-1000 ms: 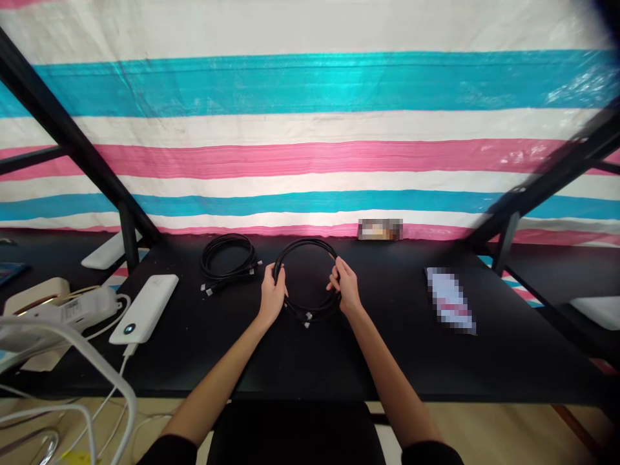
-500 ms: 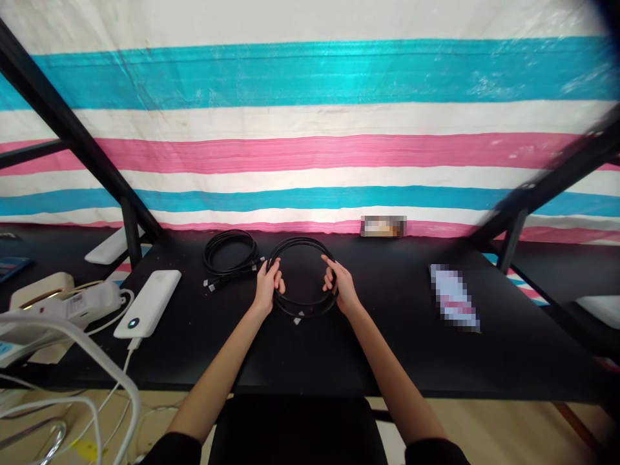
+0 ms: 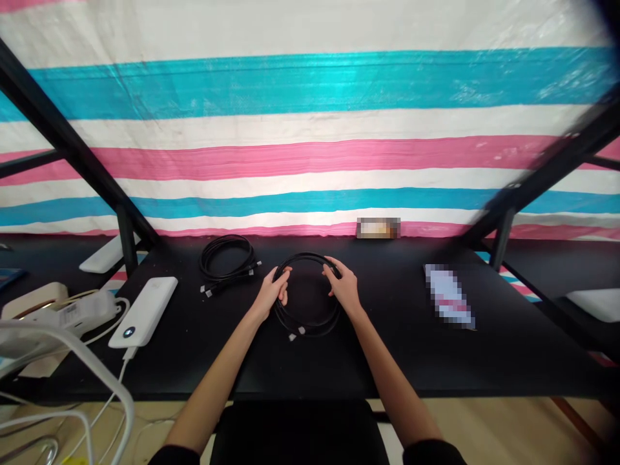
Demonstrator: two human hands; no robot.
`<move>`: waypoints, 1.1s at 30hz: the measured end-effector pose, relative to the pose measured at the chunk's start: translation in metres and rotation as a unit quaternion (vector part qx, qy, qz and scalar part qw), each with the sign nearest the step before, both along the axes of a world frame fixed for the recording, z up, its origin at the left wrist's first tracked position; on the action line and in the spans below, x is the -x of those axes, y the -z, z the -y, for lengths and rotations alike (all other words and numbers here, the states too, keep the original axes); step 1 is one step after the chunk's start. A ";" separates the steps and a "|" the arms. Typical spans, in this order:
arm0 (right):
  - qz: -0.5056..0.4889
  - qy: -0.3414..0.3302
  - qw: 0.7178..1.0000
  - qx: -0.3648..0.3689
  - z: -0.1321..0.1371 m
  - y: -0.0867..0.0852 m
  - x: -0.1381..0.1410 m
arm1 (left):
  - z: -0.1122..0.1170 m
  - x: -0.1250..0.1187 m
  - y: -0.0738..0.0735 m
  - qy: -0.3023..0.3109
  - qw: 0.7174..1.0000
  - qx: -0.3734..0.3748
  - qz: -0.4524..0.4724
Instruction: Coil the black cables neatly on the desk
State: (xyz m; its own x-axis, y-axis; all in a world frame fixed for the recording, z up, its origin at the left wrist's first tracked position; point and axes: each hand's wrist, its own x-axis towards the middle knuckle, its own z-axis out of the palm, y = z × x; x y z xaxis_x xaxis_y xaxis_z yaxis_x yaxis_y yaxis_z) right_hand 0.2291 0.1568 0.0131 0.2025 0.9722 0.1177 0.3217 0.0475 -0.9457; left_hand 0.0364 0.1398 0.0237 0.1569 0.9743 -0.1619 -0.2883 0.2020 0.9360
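Observation:
A black cable is coiled into a round loop over the middle of the black table. My left hand grips the loop's left side, fingers curled around it. On the opposite side my right hand is closed on the same coil, thumb inside the ring. Two pale connector ends show at the loop's near edge. A second coil of black cable lies on the table to the left of my left hand, its light-coloured plugs pointing left and right.
On the left are a white power bank with a plugged-in white cable, a white power strip and looping white cords. A blurred flat item lies at right; another stands by the striped sheet. Slanted black frame bars flank both sides.
Both hands have drawn the cable coil slightly nearer to me. My right fingers have shifted over the coil's upper right, and the connector ends now show more clearly. The view has tilted slightly.

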 end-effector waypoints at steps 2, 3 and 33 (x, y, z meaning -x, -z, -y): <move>-0.004 -0.002 1.000 -0.006 -0.001 -0.001 -0.002 | -0.001 0.000 -0.001 -0.006 1.000 -0.009 -0.020; -0.009 -0.005 1.000 -0.007 -0.001 -0.001 -0.002 | -0.001 0.001 -0.001 -0.010 0.999 -0.013 -0.030; -0.182 -0.158 0.970 0.018 0.000 -0.002 0.013 | -0.009 0.017 -0.002 0.088 0.989 0.087 0.086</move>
